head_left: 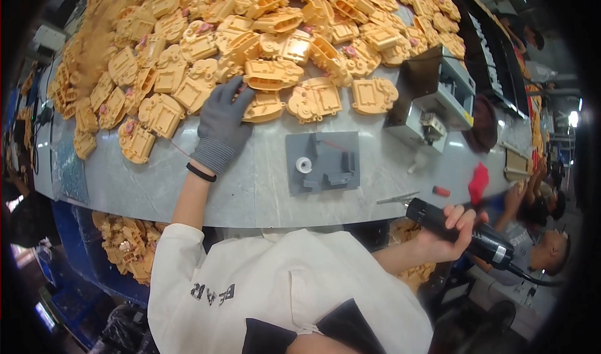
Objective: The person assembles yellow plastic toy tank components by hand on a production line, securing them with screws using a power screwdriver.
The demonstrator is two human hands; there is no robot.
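My left hand (pixel 222 119), in a grey knit glove, reaches across the grey table (pixel 250 185) and grips a tan moulded plastic housing (pixel 261 106) at the near edge of a big heap of the same parts (pixel 250 34). My right hand (pixel 452 232), bare, hangs below the table's near edge and is wrapped around a black electric screwdriver (pixel 463 232) whose bit (pixel 397 198) points left. A grey fixture block (pixel 323 163) holding a small white round piece (pixel 303 165) lies on the table between the two hands.
A grey box-shaped machine (pixel 432 97) stands at the right of the table, with a red cloth (pixel 479 182) and a small red piece (pixel 441 191) near the edge. More tan parts fill a bin (pixel 128 244) under the table. Other people (pixel 538 229) work at the right.
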